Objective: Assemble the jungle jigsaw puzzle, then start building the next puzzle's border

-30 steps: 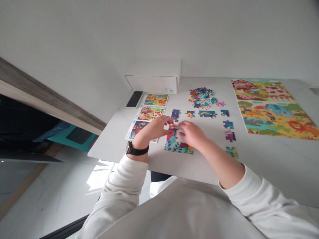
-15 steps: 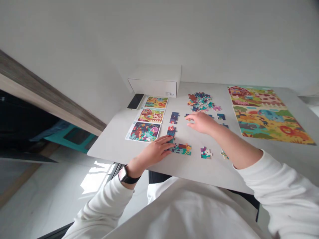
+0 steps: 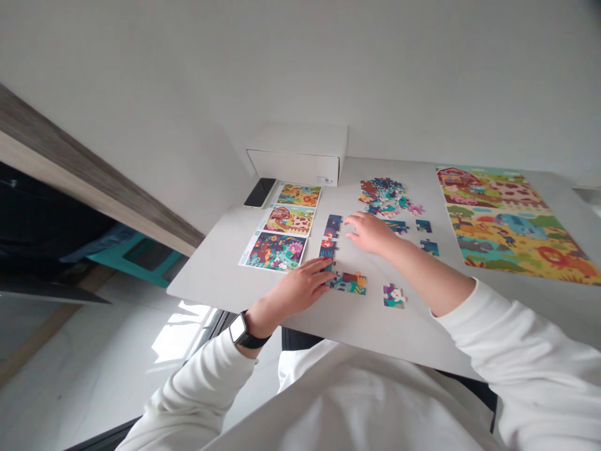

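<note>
You are at a white table (image 3: 220, 282) in what looks like a room at home; a phone (image 3: 260, 192) and a white box (image 3: 297, 155) lie on it, near a finished jigsaw puzzle (image 3: 511, 225); a teal stool (image 3: 141, 254) stands off to the side on the pale tiled floor (image 3: 94, 338); sunlight lies across that floor; a plain white wall (image 3: 141, 75) rises behind the table.

"Viewpoint?"

"Head-worn, above the pale grey desk (image 3: 220, 282), facing forward and down."

"How near?"

"Close on the bare left hand (image 3: 295, 289) and bare right hand (image 3: 370, 233), flat white wall (image 3: 300, 62) across the frame's top."
</note>
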Demonstrator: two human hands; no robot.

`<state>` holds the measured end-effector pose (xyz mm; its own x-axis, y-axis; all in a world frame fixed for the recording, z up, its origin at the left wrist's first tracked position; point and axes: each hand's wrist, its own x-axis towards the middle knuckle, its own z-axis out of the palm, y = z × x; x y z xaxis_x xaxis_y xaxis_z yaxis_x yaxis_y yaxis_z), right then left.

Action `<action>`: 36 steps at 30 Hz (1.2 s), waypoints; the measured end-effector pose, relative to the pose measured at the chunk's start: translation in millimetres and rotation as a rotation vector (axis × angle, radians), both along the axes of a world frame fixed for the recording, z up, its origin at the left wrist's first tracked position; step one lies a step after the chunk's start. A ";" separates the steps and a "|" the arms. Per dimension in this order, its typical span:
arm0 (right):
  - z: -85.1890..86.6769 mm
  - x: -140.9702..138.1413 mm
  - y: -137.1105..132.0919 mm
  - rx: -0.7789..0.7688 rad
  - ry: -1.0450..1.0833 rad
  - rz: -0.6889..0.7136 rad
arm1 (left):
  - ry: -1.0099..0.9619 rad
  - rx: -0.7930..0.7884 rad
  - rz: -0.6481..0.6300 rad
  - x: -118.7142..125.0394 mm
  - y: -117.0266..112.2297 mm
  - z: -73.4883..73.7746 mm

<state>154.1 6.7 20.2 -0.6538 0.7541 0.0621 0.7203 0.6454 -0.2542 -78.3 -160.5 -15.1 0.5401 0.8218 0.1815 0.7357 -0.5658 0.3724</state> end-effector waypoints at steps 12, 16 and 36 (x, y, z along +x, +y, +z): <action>-15.6 -45.8 59.6 -0.056 -0.106 0.221 | -0.017 -0.007 0.016 1.7 1.8 1.7; -17.5 -42.0 61.2 -0.064 -0.077 0.251 | -0.034 -0.021 0.007 2.3 1.7 2.8; -1.1 -49.2 31.0 -0.057 -0.158 0.433 | -0.050 -0.017 -0.001 2.5 -1.4 4.0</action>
<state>104.9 37.6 19.1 -0.9073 0.4090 -0.0973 0.4204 0.8836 -0.2062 -75.9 -161.8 -11.1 0.5311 0.8246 0.1947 0.7154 -0.5596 0.4184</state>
